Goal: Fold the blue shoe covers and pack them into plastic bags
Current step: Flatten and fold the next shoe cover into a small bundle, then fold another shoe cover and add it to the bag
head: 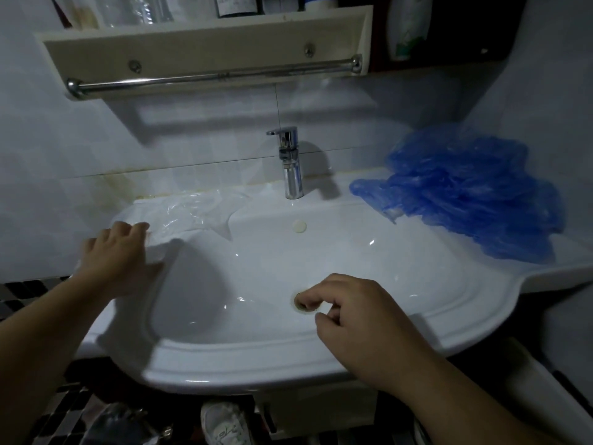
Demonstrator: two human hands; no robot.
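while the left grip (118, 255) is laid flat on the clear plastic bags (189, 213) at 10 o'clock on the sink (417, 329) ledge, fingers spread and pressing rather than closed round anything, no shoe cover is in hand. the right grip (353, 313) is held over the basin at 5 o'clock, just beside the drain (305, 303), fingers loosely curled, nothing held. the blue shoe covers (465, 194) are heaped unfolded at 2 o'clock on the ledge, right of the faucet (292, 168), well apart from both grips.

stage judged: opening; nothing folded or packed.

risks noted:
- one corner of the bags is draped over the basin slope; the stack could be slid into the bowl if only one sheet is dragged.
- thin film is likely to cling, so several bags may be lifted at once.
- the heap is loose and tangled; if one cover is pulled, others could be drawn off the ledge or into the basin.
- whether the basin is wet cannot be told; damp covers would be hard to fold flat.
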